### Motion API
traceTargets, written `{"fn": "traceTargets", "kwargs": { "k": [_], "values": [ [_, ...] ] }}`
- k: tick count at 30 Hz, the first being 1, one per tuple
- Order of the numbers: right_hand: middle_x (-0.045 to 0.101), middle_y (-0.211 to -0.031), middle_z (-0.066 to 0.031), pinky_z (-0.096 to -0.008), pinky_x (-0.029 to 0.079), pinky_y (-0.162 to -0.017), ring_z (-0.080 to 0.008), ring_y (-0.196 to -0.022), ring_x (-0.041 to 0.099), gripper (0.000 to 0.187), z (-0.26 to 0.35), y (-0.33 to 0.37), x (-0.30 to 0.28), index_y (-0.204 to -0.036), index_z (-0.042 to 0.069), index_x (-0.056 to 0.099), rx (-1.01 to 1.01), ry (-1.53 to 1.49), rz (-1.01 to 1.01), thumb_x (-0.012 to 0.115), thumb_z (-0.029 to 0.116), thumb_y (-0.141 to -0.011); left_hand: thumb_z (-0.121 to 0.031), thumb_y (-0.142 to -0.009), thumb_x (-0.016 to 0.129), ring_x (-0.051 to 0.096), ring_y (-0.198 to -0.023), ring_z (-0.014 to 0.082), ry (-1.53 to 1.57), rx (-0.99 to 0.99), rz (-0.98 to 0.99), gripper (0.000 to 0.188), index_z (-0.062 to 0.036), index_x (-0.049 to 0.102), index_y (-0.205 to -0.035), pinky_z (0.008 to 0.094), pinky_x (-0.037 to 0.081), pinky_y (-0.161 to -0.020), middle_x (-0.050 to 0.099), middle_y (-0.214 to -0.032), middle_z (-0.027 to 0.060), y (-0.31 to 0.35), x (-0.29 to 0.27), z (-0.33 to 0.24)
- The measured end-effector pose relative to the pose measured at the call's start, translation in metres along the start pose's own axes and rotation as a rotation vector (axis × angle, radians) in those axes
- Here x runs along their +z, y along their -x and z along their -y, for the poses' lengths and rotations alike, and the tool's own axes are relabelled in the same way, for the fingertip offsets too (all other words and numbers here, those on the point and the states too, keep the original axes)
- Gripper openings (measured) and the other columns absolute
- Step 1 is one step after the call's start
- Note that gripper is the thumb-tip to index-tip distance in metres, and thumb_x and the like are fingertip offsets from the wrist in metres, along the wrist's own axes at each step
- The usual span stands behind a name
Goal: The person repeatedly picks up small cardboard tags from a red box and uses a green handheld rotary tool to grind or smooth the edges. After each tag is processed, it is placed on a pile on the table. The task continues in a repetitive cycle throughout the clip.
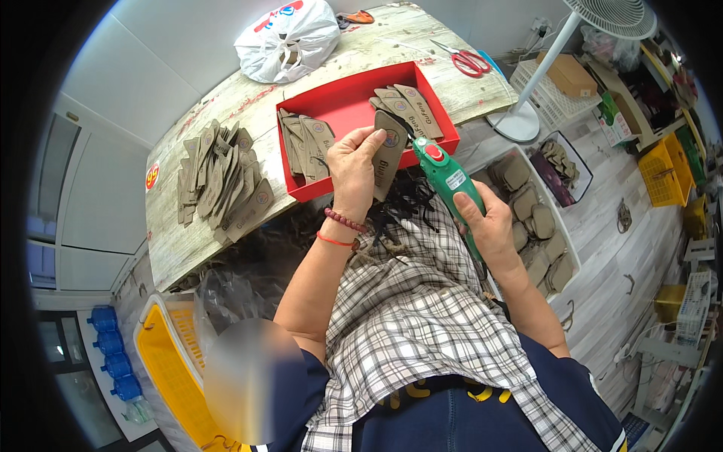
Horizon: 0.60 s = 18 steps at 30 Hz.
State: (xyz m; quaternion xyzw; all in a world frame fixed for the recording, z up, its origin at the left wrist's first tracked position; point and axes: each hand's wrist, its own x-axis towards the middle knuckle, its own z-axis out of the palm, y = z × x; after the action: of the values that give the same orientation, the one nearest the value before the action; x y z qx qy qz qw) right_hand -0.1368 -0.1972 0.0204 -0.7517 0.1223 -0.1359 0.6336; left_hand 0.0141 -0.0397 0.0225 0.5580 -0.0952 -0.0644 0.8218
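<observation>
My left hand [352,169] pinches a flat brown fabric-like tag [388,154] with a round logo, held upright over the near side of a red box [310,189]. In my right hand [489,230] is a green handheld power tool [447,177] with a red button. Its dark tip lies close by the tag's right edge; whether they touch I cannot tell. Similar tags stand inside the box in a left group [315,135] and a right group [422,109]. Left of the box, a loose heap of tags [218,177] lies on the table [169,252]. Black scraps [410,207] hang over my checked apron.
At the table's back sit a white plastic bag [286,45] and red-handled scissors [471,63]. A white fan [520,117] stands to the right. Below it, a white tub [574,260] holds brown pieces. A yellow basket [162,369] is at lower left.
</observation>
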Motion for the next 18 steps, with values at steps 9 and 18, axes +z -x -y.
{"fn": "traceTargets", "kwargs": {
  "k": [9,18],
  "values": [
    [0.055,-0.068,0.0015,-0.0219,0.039,-0.05,-0.0042,-0.055,0.046,0.046,0.001,-0.002,0.003,-0.111,-0.001,0.063,-0.037,-0.023,0.023,0.066,0.04,-0.09,-0.006,-0.09,0.064,0.057,-0.072,0.0047,-0.272,0.104,0.044,0.012,0.003,0.07,-0.095,0.0208,0.048,-0.065,0.066,-0.081,0.0,-0.007,-0.012,0.001],
    [0.054,-0.068,0.0023,-0.021,0.038,-0.049,-0.0036,-0.055,0.045,0.043,0.001,-0.006,0.003,-0.11,0.0,0.064,-0.031,-0.059,0.032,0.066,0.038,-0.09,-0.006,-0.088,0.065,0.058,-0.076,0.0099,-0.407,0.13,0.226,0.014,0.0061,0.067,-0.092,0.0239,0.047,-0.072,0.064,-0.081,0.0045,-0.007,-0.022,0.004]
  ]
}}
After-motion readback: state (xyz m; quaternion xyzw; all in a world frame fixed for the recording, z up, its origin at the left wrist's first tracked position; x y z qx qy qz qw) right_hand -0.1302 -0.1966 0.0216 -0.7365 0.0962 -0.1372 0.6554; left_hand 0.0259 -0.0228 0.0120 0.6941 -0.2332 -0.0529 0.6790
